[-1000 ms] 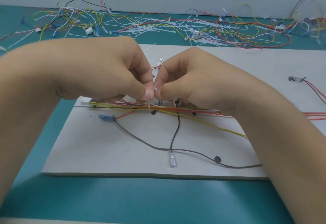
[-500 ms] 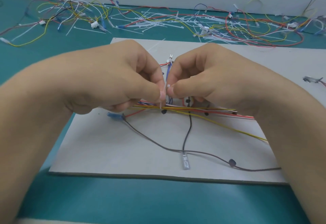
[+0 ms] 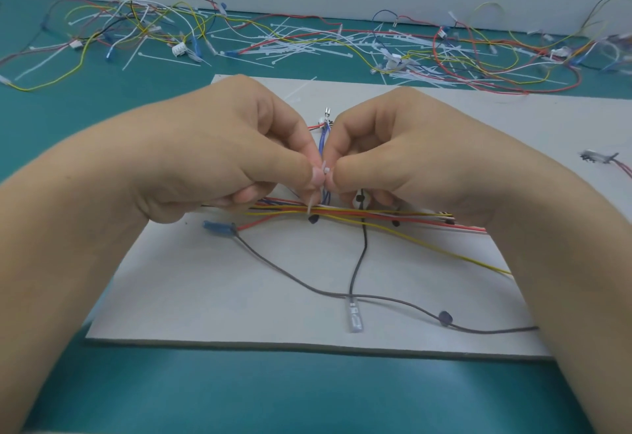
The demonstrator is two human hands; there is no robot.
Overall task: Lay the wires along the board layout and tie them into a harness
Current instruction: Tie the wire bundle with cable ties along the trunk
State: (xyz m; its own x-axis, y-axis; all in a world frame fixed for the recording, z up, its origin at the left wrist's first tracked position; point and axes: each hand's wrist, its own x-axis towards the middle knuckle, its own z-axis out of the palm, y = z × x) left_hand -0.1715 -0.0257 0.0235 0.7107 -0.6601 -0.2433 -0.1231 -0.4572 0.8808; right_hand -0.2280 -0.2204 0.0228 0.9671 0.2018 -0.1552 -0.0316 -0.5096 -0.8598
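Over the middle of the flat grey board [image 3: 239, 297], two hands meet. The left hand [image 3: 219, 160] and the right hand [image 3: 410, 160] both have their fingers curled in. Each hand pinches one thin white plastic cable tie [image 3: 325, 172] between its thumb tip and first finger, and the two thumb tips nearly touch. The other fingers are tucked under, down by the wires. The tie's loose end pokes down to the bundle of red, yellow and white wires [image 3: 376, 216], which lies across the board just under the hands. Thin blue wires [image 3: 323, 139] rise up between the hands. One long yellow wire [image 3: 444, 252] leaves the bundle and runs to the right. One black wire [image 3: 359, 262] runs toward the near edge and ends in one clear plastic tip [image 3: 355, 319]. One grey-brown wire [image 3: 290, 279] curves from one blue plastic sleeve [image 3: 219, 228] to the right arm. Four small black round dots [image 3: 444, 318] show on the board. The board lies on a teal table [image 3: 273, 392]. At the back sits a messy heap of loose coloured wires and white ties [image 3: 307, 44], too many to count.
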